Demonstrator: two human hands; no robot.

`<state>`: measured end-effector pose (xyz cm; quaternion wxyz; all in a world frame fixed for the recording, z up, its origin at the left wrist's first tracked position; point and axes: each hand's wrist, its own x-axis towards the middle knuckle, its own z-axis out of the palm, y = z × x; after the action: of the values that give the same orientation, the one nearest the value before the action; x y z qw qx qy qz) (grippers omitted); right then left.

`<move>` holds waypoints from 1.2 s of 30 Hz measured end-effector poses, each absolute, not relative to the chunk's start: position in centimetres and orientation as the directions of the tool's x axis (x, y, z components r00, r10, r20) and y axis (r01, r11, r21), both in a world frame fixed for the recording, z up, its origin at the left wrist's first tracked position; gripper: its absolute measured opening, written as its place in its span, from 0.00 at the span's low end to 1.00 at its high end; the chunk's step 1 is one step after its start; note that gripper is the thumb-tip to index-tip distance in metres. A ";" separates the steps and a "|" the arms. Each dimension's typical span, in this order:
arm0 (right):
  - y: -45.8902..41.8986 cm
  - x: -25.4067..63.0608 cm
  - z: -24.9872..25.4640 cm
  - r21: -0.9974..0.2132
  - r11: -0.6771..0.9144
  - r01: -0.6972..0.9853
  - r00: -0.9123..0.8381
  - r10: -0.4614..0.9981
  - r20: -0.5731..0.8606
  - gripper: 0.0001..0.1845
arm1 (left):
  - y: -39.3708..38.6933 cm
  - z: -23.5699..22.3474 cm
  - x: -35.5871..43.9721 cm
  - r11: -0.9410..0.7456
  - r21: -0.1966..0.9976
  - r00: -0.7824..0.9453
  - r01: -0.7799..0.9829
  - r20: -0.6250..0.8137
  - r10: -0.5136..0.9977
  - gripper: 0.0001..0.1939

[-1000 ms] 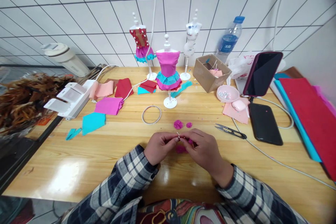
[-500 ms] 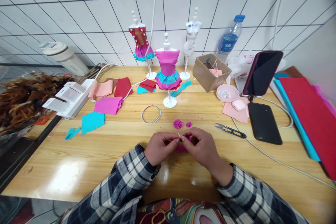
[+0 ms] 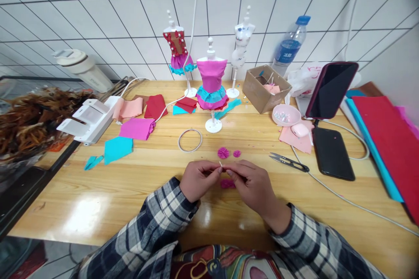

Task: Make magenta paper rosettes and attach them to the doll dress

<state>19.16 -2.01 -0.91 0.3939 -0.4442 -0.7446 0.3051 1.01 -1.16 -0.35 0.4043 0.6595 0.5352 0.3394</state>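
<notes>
My left hand (image 3: 199,179) is closed in a pinch, with a small white tip, perhaps a thread end (image 3: 220,164), sticking up between thumb and forefinger. Close beside it, my right hand (image 3: 255,184) pinches too, its fingertips almost meeting the left ones; what they hold is too small to make out. Below the fingertips a bunched magenta fabric piece (image 3: 228,184) lies on the wooden table (image 3: 147,196). Just beyond the hands sit a larger pleated magenta rosette (image 3: 223,153) and a smaller one (image 3: 236,154). To the right are black thread snips (image 3: 290,162).
Behind stand small dress forms, one in a magenta top and ruffled skirt (image 3: 211,76). A hoop (image 3: 190,140) and folded fabrics (image 3: 137,129) lie left. A cardboard box (image 3: 262,93), pink bead bowl (image 3: 286,115), black phone (image 3: 334,154) and cable (image 3: 347,207) occupy the right.
My right fingers have shifted slightly, and the magenta piece beneath now shows more clearly on the table. The white tip stays in the left pinch. The camera view has moved slightly.
</notes>
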 end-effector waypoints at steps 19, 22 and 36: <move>-2.3 19.0 -0.5 -0.665 0.491 0.563 -0.336 0.871 0.358 0.09 | -1.1 0.0 1.1 -0.026 0.924 0.265 0.381 -0.082 0.961 0.13; -2.3 19.0 -0.5 -0.658 0.485 0.576 -0.352 0.873 0.336 0.09 | -1.1 0.0 1.1 -0.030 0.916 0.269 0.400 -0.086 0.959 0.13; -1.7 18.6 -0.6 -0.817 0.250 0.519 -0.224 0.963 0.153 0.04 | -1.4 0.0 1.4 -0.004 0.926 0.291 0.378 -0.115 0.950 0.13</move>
<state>18.57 -1.69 -0.59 0.3432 -0.5200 -0.7123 0.3232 1.36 -1.40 -0.02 0.4812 0.6433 0.5161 0.2969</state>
